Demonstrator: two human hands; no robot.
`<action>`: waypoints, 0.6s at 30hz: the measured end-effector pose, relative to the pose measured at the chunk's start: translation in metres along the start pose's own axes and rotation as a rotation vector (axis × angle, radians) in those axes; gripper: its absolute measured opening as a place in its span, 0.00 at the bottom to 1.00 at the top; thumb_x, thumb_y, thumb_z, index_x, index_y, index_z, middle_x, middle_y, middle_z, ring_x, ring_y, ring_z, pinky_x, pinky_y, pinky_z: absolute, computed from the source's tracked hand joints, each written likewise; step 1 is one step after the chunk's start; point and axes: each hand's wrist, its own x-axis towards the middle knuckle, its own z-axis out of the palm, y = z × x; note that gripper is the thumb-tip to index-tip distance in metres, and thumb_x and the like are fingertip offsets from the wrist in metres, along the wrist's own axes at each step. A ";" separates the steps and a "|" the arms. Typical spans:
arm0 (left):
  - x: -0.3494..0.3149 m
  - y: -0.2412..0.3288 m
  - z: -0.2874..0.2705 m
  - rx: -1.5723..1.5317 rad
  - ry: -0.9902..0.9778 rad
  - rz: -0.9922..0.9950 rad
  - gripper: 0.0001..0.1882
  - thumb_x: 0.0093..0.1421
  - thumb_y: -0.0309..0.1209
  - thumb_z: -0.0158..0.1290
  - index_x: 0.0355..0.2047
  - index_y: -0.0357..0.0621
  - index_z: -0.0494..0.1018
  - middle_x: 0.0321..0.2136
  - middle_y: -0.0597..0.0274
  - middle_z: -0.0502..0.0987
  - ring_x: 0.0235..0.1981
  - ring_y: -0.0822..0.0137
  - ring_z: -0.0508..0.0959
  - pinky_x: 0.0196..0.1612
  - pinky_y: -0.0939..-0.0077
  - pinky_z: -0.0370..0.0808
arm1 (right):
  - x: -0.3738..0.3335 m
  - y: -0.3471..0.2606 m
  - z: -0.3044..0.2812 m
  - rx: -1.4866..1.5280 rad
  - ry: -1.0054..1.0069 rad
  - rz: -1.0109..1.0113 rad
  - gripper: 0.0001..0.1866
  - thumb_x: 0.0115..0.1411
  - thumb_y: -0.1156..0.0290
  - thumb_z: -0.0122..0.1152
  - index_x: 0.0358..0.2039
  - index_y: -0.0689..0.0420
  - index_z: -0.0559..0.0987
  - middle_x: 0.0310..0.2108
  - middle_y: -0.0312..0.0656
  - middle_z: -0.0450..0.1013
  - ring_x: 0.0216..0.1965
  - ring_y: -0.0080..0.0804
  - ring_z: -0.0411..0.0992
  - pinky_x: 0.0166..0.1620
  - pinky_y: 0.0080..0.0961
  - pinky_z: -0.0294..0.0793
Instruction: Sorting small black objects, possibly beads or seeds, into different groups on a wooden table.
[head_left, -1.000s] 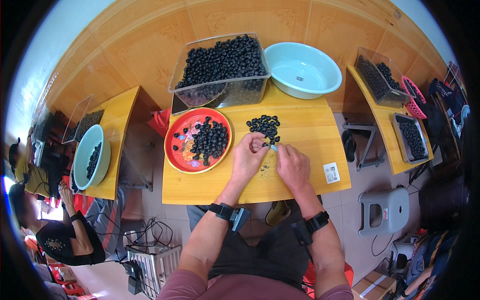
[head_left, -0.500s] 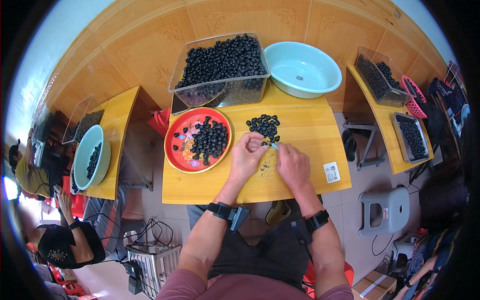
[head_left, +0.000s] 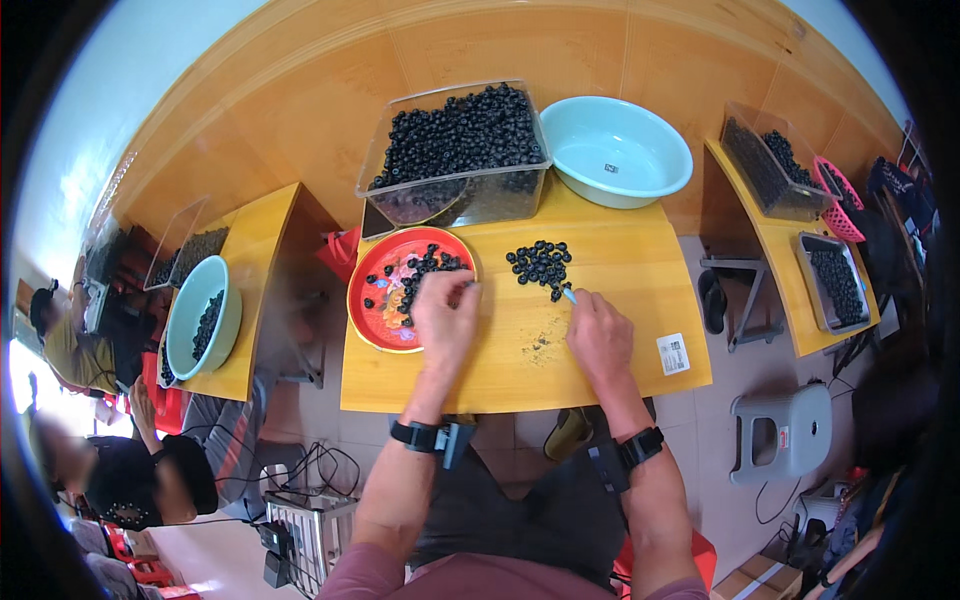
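My left hand (head_left: 446, 318) is over the right side of a round red tray (head_left: 362, 318) with a yellow rim. Its fingers are curled together, and what they hold, if anything, is hidden. Black round beads (head_left: 425, 265) lie in the tray, several of them partly under the hand. My right hand (head_left: 600, 338) rests near the table's middle, closed on a small light blue tool (head_left: 570, 295), of which only the tip shows. Just beyond that tip is a loose pile of black beads (head_left: 538, 264). Dark crumbs (head_left: 542, 345) are scattered between my hands.
At the back of the yellow table (head_left: 480, 390) stand a clear bin (head_left: 510, 205) heaped with black beads and a light blue basin (head_left: 620, 180). A white label (head_left: 673, 353) sits at right. Neighbouring tables hold more beads. A grey stool (head_left: 785, 435) stands at right; a person sits at left.
My left hand has moved left from beside the bead pile to the red tray. The right hand, with the blue tool, has drawn slightly away from the pile.
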 end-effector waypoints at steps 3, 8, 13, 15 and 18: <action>0.020 -0.004 -0.027 0.227 0.012 0.060 0.12 0.54 0.18 0.63 0.40 0.39 0.80 0.36 0.54 0.79 0.35 0.57 0.80 0.41 0.66 0.78 | 0.002 0.001 -0.001 0.011 0.033 0.018 0.02 0.60 0.75 0.60 0.34 0.57 0.78 0.26 0.42 0.75 0.27 0.41 0.78 0.29 0.37 0.79; 0.013 0.009 -0.001 0.194 -0.169 0.163 0.13 0.56 0.20 0.63 0.43 0.38 0.79 0.40 0.50 0.80 0.37 0.53 0.82 0.42 0.65 0.79 | 0.004 0.000 -0.005 0.027 0.094 0.028 0.02 0.60 0.74 0.60 0.34 0.56 0.78 0.25 0.42 0.75 0.27 0.41 0.78 0.28 0.37 0.78; -0.008 0.034 0.058 0.113 -0.386 0.246 0.15 0.54 0.27 0.68 0.40 0.38 0.77 0.35 0.47 0.79 0.37 0.47 0.80 0.41 0.57 0.78 | 0.003 0.000 -0.004 0.028 0.124 0.039 0.02 0.61 0.73 0.60 0.34 0.55 0.77 0.25 0.42 0.74 0.27 0.41 0.78 0.28 0.38 0.77; -0.010 0.036 0.070 0.136 -0.445 0.175 0.15 0.53 0.26 0.67 0.38 0.38 0.72 0.33 0.46 0.77 0.39 0.43 0.78 0.42 0.53 0.76 | 0.002 0.000 -0.003 0.045 0.131 0.037 0.02 0.61 0.73 0.60 0.34 0.55 0.76 0.25 0.42 0.73 0.27 0.41 0.77 0.28 0.38 0.77; -0.008 0.027 0.080 0.174 -0.457 0.155 0.14 0.54 0.24 0.66 0.37 0.37 0.73 0.32 0.44 0.78 0.36 0.42 0.79 0.41 0.53 0.77 | 0.002 -0.001 -0.001 0.037 0.129 0.044 0.02 0.62 0.72 0.60 0.34 0.55 0.76 0.25 0.41 0.73 0.27 0.41 0.77 0.28 0.38 0.77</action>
